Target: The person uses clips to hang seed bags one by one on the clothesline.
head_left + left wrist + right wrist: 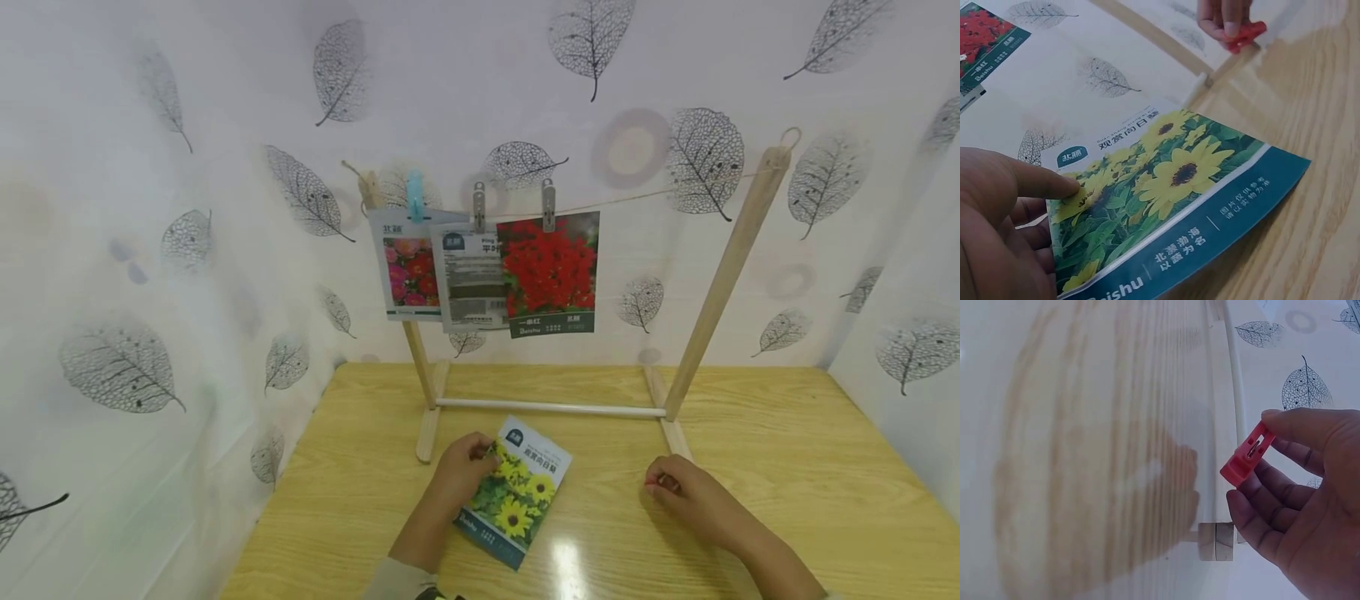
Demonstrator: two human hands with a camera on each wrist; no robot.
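My left hand (462,477) pinches the left edge of a seed packet (517,492) printed with yellow flowers, thumb on its front. In the left wrist view the packet (1166,181) is tilted over the table, its dark teal band toward the lower right. To the right, my right hand (693,500) holds a small red clothespin (1247,453) between thumb and fingers, above the table near the rack's right foot. From the string of the wooden rack hang a red-flower packet (551,275), a grey-white packet (468,283) and a pink-flower packet (411,275).
Two grey clothespins (549,206) and a blue clothespin (416,196) grip the hanging packets on the string (630,198). The rack's right post (727,283) leans outward, and a white crossbar (551,407) joins the feet. Leaf-patterned curtain (225,100) surrounds the wood-grain table (337,500).
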